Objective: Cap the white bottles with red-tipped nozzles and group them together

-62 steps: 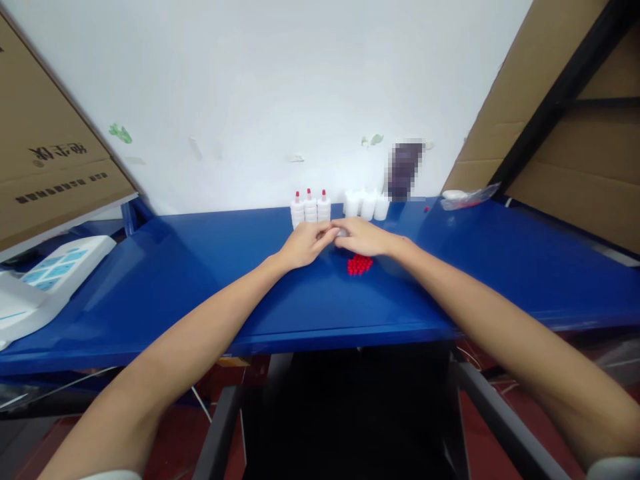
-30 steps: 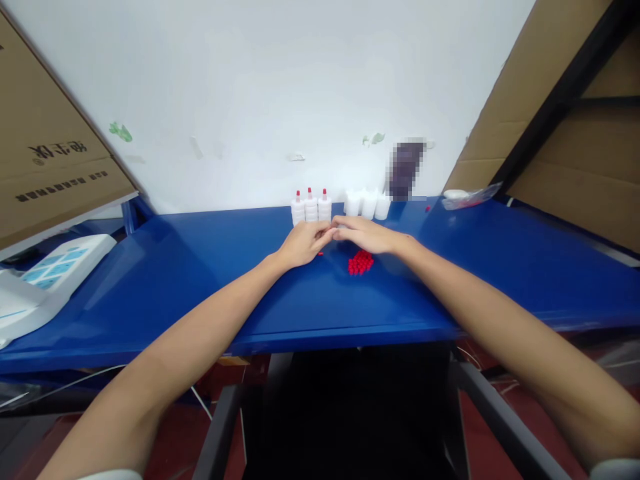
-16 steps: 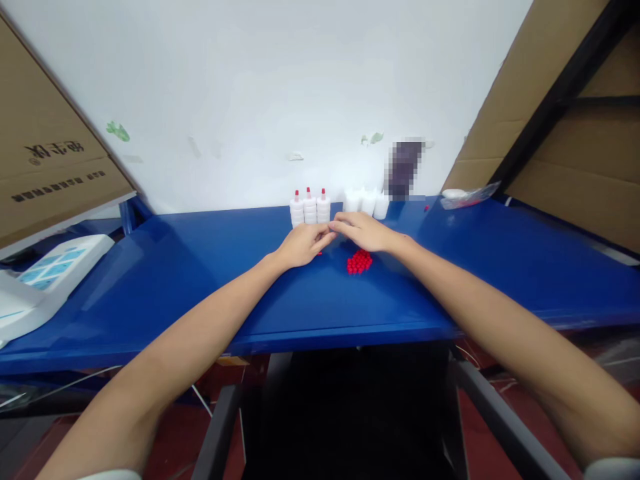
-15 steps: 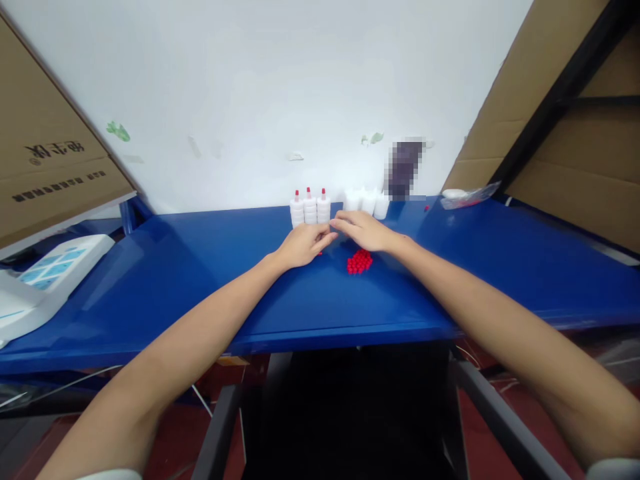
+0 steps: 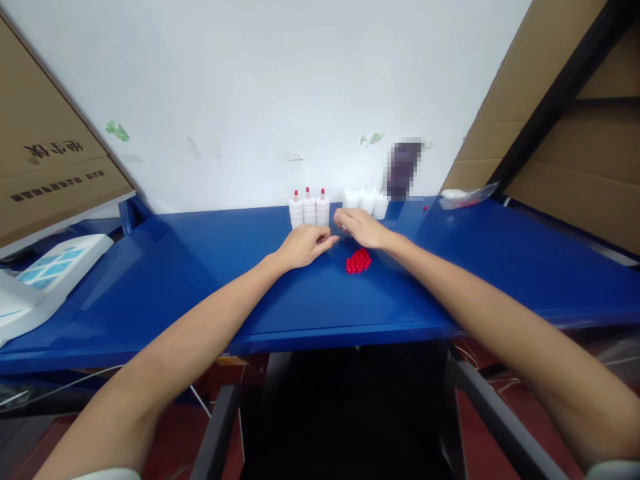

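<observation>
My left hand [image 5: 305, 245] is closed just in front of three white squeeze bottles [image 5: 309, 211] with red-tipped nozzles. Its fingers curl inward and the thumb points right; whatever they hold is hidden. Close by on the right, a small gap away, my right hand [image 5: 364, 228] bends its fingers down in a pinch, and I cannot make out what is in them. Behind it stand several white bottles [image 5: 381, 207] without red tips, partly covered by the hand. A pile of small red caps [image 5: 359, 261] lies on the blue table [image 5: 300, 303] below my right hand.
A white device with blue panels [image 5: 55, 270] sits at the table's left side. Toward the back right lie a clear plastic bag [image 5: 470, 195] and a single red cap [image 5: 425, 209]. Cardboard [image 5: 55, 147] flanks the left, and a white wall [image 5: 250, 100] rises behind.
My hands have come slightly apart at the fingertips. A red bit that showed beneath my left hand is out of sight now. The bottles and the cap pile stay in place.
</observation>
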`<action>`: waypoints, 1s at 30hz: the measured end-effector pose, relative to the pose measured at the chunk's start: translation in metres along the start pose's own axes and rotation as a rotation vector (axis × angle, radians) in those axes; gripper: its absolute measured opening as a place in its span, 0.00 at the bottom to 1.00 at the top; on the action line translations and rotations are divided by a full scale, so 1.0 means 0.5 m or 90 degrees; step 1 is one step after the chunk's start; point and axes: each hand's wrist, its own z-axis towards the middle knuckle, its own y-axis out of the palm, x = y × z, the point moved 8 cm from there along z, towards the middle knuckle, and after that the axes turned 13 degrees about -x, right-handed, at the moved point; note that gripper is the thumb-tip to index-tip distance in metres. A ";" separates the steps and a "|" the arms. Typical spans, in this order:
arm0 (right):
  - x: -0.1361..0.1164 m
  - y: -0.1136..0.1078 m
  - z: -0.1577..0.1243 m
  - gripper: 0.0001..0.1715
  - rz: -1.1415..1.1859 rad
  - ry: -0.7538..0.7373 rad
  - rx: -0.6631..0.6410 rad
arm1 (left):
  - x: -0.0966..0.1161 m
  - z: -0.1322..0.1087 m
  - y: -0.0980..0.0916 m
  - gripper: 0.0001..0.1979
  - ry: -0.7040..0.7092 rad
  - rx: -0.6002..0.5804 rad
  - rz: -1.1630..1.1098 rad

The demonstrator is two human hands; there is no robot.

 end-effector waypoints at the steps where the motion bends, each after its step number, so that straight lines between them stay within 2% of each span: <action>1: 0.001 0.001 0.000 0.18 -0.019 -0.001 0.000 | 0.002 0.000 0.001 0.22 0.004 -0.004 -0.002; 7: 0.019 0.006 -0.001 0.17 -0.094 0.042 0.013 | 0.008 0.002 0.007 0.21 0.026 -0.027 -0.016; 10: 0.022 0.002 -0.004 0.15 -0.059 0.047 0.011 | 0.009 0.002 0.008 0.21 0.032 -0.031 -0.009; 16: 0.018 -0.008 -0.009 0.23 0.022 0.012 0.014 | 0.009 0.003 0.012 0.22 0.029 -0.040 0.006; 21: 0.027 -0.012 -0.006 0.25 0.055 0.009 0.032 | 0.012 0.003 0.013 0.21 0.022 -0.044 0.024; 23: 0.034 -0.013 -0.005 0.22 0.032 0.020 0.043 | 0.014 0.003 0.013 0.21 0.022 -0.043 0.025; 27: 0.043 -0.015 -0.003 0.07 -0.041 0.027 0.059 | 0.018 0.002 0.011 0.21 0.029 -0.039 0.022; 30: 0.051 -0.013 -0.003 0.10 -0.052 0.038 0.050 | 0.019 0.002 0.009 0.21 0.031 -0.034 0.019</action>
